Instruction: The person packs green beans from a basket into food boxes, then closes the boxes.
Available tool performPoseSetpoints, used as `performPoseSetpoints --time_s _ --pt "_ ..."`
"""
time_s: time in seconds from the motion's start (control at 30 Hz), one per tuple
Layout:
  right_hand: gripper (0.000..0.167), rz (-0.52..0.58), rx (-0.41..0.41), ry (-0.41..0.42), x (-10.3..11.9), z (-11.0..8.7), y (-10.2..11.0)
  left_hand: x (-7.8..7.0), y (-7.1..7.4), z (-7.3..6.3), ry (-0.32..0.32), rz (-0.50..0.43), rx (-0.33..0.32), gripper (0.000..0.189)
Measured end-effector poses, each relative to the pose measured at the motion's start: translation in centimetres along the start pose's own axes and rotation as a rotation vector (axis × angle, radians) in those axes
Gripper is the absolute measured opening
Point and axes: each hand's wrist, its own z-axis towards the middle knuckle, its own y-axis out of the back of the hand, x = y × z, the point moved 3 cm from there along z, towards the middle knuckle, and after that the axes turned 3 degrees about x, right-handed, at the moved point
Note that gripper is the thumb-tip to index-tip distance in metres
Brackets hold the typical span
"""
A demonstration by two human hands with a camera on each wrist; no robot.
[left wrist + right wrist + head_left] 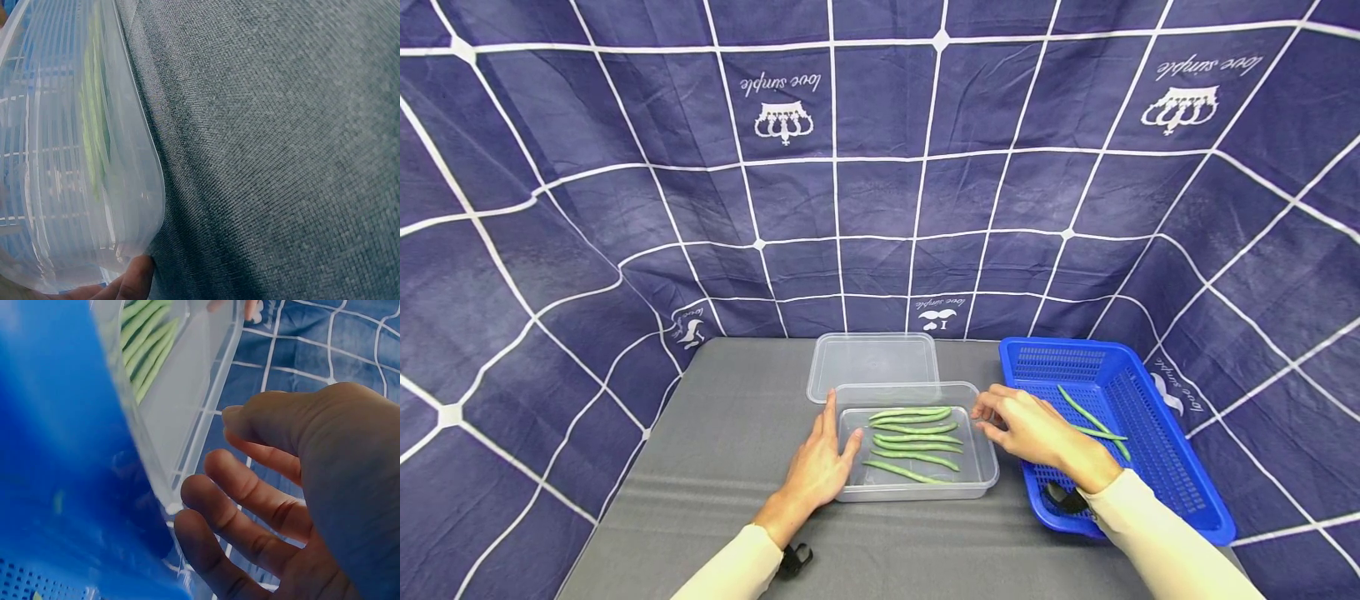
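Several green beans (917,439) lie roughly side by side in a clear plastic container (917,493). My left hand (817,463) is at the container's left side, fingers pointing forward and thumb near the rim. In the left wrist view its fingertips (139,275) are right at the container's lower corner. My right hand (1026,425) hovers between the container's right end and the blue basket (1157,400), fingers loosely bent. The right wrist view shows the thumb apart from the fingers (231,475) and nothing between them. A few green beans (1086,412) lie in the basket, partly hidden by that hand.
A clear lid (874,358) lies flat behind the container, its front edge overlapped by the container in the head view. Grey cloth (722,475) covers the table. A dark blue checked curtain (880,196) encloses the back and both sides.
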Motion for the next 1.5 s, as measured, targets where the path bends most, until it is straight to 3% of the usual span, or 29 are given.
performPoseSetpoints --time_s 0.3,0.77,1.07,1.33,1.5 --pt "0.016 -0.008 -0.076 0.035 -1.6 -0.8 1.1 0.1 -0.1 0.0 0.005 -0.001 0.003 0.090" --pt "0.018 -0.016 -0.140 -0.057 -5.5 -2.6 2.6 0.1 -0.1 0.0 0.003 0.008 -0.004 0.089" --pt "0.026 0.015 -0.121 -0.133 -9.4 -4.0 3.1 0.0 -0.2 0.0 -0.002 0.004 -0.016 0.089" --pt "0.030 0.027 -0.145 -0.130 -13.0 -5.5 2.3 0.0 -0.2 0.0 -0.001 0.006 -0.018 0.090" --pt "0.032 -0.005 -0.091 -0.149 -14.6 -6.4 1.6 0.0 -0.1 0.0 0.001 0.011 -0.019 0.090"
